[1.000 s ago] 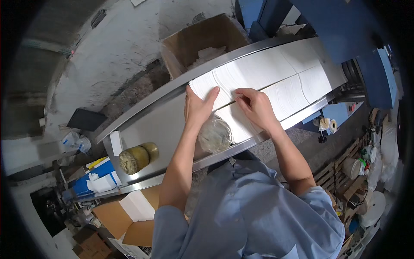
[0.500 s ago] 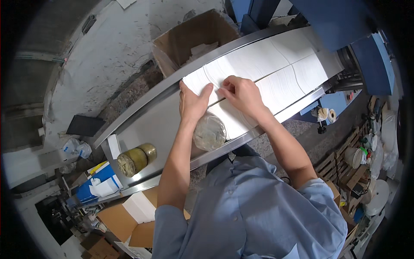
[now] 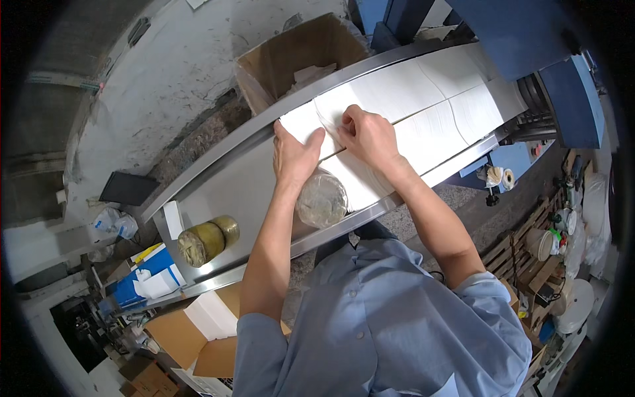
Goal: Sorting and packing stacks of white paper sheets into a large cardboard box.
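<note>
Two long rows of thin white paper sheets [image 3: 423,102], packed on edge, run along a metal conveyor trough. My left hand [image 3: 296,151] lies at the near-left end of the far row, fingers stretched along its end and thumb apart on top. Beside it, my right hand [image 3: 370,137] is curled over the same row, with thumb and forefinger pinched at sheet edges next to a curved gap. The fingertips are partly hidden. A round, film-wrapped cylinder [image 3: 322,200] stands against the end of the nearer row, close to my left wrist.
Two yellowish wrapped cylinders [image 3: 202,245] lie at the trough's left end, near a white block [image 3: 173,220]. Raised metal rails [image 3: 228,149] edge the trough. Beyond stands an open cardboard box [image 3: 264,66]; blue machinery [image 3: 572,99] stands right, another open carton [image 3: 175,331] below left.
My right hand has moved slightly away from me and up, its fingers more curled. The gap in the sheets near it has shifted a little. My left hand stays almost in place.
</note>
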A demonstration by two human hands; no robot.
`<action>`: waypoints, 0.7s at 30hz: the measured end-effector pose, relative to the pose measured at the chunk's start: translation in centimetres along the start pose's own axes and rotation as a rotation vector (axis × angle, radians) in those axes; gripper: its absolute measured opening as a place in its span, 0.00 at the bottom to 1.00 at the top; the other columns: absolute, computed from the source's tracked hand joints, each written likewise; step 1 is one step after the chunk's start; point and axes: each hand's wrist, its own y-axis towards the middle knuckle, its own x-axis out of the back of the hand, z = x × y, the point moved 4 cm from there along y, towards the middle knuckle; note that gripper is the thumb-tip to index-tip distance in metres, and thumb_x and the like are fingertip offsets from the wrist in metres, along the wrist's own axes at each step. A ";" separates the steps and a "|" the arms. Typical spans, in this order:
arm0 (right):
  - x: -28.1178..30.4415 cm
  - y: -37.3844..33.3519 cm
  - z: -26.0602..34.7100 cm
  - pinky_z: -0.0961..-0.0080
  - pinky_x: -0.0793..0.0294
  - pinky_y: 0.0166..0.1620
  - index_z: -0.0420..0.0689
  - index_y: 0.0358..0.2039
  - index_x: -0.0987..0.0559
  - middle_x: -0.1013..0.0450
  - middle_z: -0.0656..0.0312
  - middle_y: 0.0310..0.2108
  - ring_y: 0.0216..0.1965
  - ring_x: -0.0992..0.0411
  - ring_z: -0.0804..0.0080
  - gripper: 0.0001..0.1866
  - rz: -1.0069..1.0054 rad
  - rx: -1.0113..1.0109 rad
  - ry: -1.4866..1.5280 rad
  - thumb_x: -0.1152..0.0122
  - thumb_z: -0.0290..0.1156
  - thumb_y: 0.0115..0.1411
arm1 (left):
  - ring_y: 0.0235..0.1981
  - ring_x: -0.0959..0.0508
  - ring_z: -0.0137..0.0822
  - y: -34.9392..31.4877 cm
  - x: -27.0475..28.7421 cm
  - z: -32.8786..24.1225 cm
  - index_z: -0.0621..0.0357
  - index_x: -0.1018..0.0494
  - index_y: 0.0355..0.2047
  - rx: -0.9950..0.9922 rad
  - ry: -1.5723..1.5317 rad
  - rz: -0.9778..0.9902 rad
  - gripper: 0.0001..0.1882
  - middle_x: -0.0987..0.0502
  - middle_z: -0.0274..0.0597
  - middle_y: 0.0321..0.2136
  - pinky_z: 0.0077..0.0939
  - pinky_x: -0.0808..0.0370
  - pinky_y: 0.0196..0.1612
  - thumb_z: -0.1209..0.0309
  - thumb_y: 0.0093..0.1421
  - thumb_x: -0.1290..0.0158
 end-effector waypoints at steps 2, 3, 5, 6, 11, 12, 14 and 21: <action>-0.1 0.0 -0.2 0.64 0.20 0.33 0.41 0.34 0.21 0.19 0.55 0.24 0.27 0.19 0.57 0.10 -0.013 -0.005 -0.006 0.31 0.32 0.55 | 0.55 0.22 0.55 -0.6 0.5 -1.2 0.78 0.45 0.63 0.029 0.175 -0.073 0.45 0.25 0.68 0.54 0.40 0.26 0.59 0.63 0.56 0.35; -0.1 0.0 -0.3 0.64 0.20 0.33 0.41 0.34 0.21 0.20 0.55 0.24 0.27 0.19 0.57 0.10 -0.026 -0.010 -0.012 0.31 0.31 0.55 | 0.55 0.22 0.55 -1.0 0.5 -1.8 0.78 0.45 0.63 0.029 0.175 -0.073 0.45 0.25 0.68 0.54 0.40 0.26 0.59 0.63 0.56 0.35; 0.0 -0.1 -0.3 0.64 0.20 0.33 0.41 0.34 0.21 0.20 0.56 0.24 0.26 0.19 0.58 0.10 -0.024 -0.004 -0.006 0.32 0.31 0.56 | 0.55 0.24 0.62 -1.9 1.1 -3.1 0.76 0.47 0.65 0.019 0.260 -0.117 0.46 0.28 0.72 0.56 0.46 0.28 0.60 0.62 0.55 0.37; 0.1 -0.1 -0.3 0.65 0.20 0.32 0.41 0.34 0.21 0.20 0.56 0.24 0.26 0.19 0.58 0.09 -0.023 -0.001 -0.002 0.32 0.31 0.56 | 0.55 0.24 0.62 -2.2 1.4 -3.5 0.76 0.47 0.65 0.019 0.261 -0.118 0.46 0.28 0.72 0.56 0.46 0.28 0.60 0.62 0.55 0.37; 0.1 -0.3 0.0 0.65 0.20 0.33 0.41 0.34 0.20 0.20 0.56 0.24 0.26 0.19 0.58 0.09 -0.030 0.013 0.012 0.33 0.30 0.56 | 0.52 0.25 0.68 -2.5 1.4 -4.0 0.70 0.49 0.67 -0.124 0.400 -0.112 0.43 0.34 0.74 0.57 0.53 0.26 0.56 0.65 0.56 0.42; 0.2 -0.3 0.1 0.65 0.20 0.33 0.41 0.34 0.20 0.20 0.56 0.24 0.27 0.19 0.58 0.08 -0.034 0.018 0.030 0.33 0.30 0.56 | 0.52 0.25 0.68 -2.5 1.4 -3.6 0.70 0.49 0.67 -0.125 0.401 -0.114 0.43 0.34 0.74 0.57 0.53 0.26 0.56 0.65 0.56 0.42; 0.1 -0.3 -0.1 0.64 0.20 0.34 0.42 0.34 0.19 0.19 0.56 0.25 0.27 0.19 0.57 0.07 -0.029 0.020 0.025 0.34 0.29 0.56 | 0.51 0.24 0.67 -2.4 1.7 -3.4 0.69 0.46 0.65 -0.149 0.412 -0.156 0.41 0.36 0.74 0.58 0.53 0.25 0.55 0.67 0.55 0.42; -0.2 -0.4 1.2 0.58 0.19 0.36 0.41 0.32 0.19 0.19 0.52 0.28 0.29 0.20 0.51 0.05 -0.068 0.075 -0.020 0.40 0.26 0.55 | 0.51 0.24 0.66 -2.8 2.9 -3.2 0.69 0.44 0.63 -0.109 0.432 -0.187 0.40 0.34 0.71 0.58 0.52 0.25 0.55 0.67 0.54 0.41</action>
